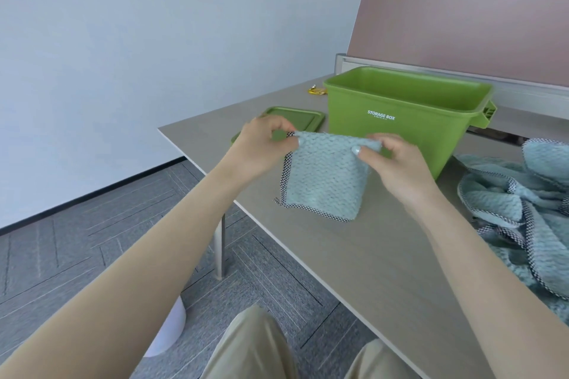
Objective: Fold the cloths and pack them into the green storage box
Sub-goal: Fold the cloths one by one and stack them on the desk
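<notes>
**Folded cloth held up at the desk's front edge**

Near the front edge of the pale wood-grain desk [354, 258], a folded light-blue waffle-textured cloth with checkered black-and-white trim [326, 181] is hanging from both hands — its top edge is lifted, its lower edge is reaching down to the desktop. The left hand [261, 148] is pinching the cloth's upper left corner between thumb and curled fingers; the right hand [397, 163] is pinching the upper right corner the same way.

Just behind the cloth, toward the desk's far edge, the green plastic storage box marked "STORAGE BOX" [400, 132] is standing upright with its top open. Its flat green plastic lid [292, 117] is lying on the desk beside the box, close to the left edge. At the right edge, a loose heap of matching light-blue cloths [523, 209] is lying unfolded. A small yellow object [317, 90] is sitting near the far left corner — too small to identify.
</notes>
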A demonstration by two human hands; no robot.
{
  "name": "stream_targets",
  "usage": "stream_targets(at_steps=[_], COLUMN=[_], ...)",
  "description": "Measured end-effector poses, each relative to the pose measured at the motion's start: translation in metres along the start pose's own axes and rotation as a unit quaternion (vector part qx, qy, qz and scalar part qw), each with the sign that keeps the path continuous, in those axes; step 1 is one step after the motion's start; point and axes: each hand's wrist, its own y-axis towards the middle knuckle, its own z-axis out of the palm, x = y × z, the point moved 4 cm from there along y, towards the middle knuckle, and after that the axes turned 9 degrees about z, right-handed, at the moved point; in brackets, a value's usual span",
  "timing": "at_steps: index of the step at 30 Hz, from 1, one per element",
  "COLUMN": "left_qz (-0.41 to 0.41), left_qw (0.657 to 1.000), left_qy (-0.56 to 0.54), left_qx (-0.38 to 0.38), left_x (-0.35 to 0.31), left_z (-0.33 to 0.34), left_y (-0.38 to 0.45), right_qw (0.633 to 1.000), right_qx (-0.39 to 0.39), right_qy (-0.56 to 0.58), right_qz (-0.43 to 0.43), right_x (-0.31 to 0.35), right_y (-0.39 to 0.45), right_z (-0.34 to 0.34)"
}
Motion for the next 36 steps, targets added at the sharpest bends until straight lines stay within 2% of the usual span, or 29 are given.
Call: stream_targets(at_steps=[4, 8, 13, 15, 17, 20, 23, 25, 28, 29, 32, 34, 36], left_qz=[-0.063, -0.116, -0.191, -0.218, -0.222, -0.252, -0.287, -0.288, -0.197, -0.162, -0.118, -0.099, -0.055], left_qw=[0.976, 0.947, 0.9, 0.884, 0.873, 0.858, 0.869, 0.896, 0.971, 0.984, 0.993, 0.994, 0.988], left_qy=[-0.207, -0.297, -0.372, -0.387, -0.414, -0.442, -0.402, -0.336, -0.131, -0.066, 0.015, 0.049, 0.144], left_qx=[-0.006, -0.052, -0.121, -0.146, -0.13, -0.065, -0.031, -0.032, -0.024, -0.018, -0.015, -0.004, 0.005], left_x=[0.004, 0.011, 0.019, 0.025, 0.03, 0.039, 0.045, 0.049, 0.052, 0.052, 0.056, 0.057, 0.053], left_z=[0.018, 0.037, 0.044, 0.044, 0.045, 0.055, 0.066, 0.072, 0.076, 0.078, 0.081, 0.081, 0.082], left_y=[-0.002, -0.005, -0.006, -0.008, -0.013, -0.023, -0.028, -0.029, -0.026, -0.026, -0.024, -0.019, -0.012], right_qw=[0.979, 0.955, 0.94, 0.939, 0.943, 0.939, 0.95, 0.969, 0.991, 0.993, 0.99, 0.972, 0.946], right_qx=[0.035, 0.086, 0.188, 0.188, 0.165, 0.149, 0.132, 0.102, 0.043, 0.033, 0.004, -0.009, -0.019], right_qy=[0.18, 0.247, 0.198, 0.175, 0.176, 0.214, 0.18, 0.111, 0.016, -0.01, -0.116, -0.219, -0.31], right_qz=[0.091, 0.14, 0.207, 0.228, 0.23, 0.226, 0.218, 0.193, 0.127, 0.11, 0.086, 0.081, 0.089], right_x=[-0.008, -0.017, -0.029, -0.036, -0.038, -0.036, -0.041, -0.045, -0.05, -0.052, -0.056, -0.057, -0.058], right_y=[-0.002, -0.006, -0.013, -0.014, -0.013, -0.011, -0.008, -0.008, -0.009, -0.011, -0.016, -0.019, -0.022], right_z=[0.008, 0.022, 0.039, 0.043, 0.044, 0.044, 0.044, 0.042, 0.04, 0.04, 0.038, 0.035, 0.033])
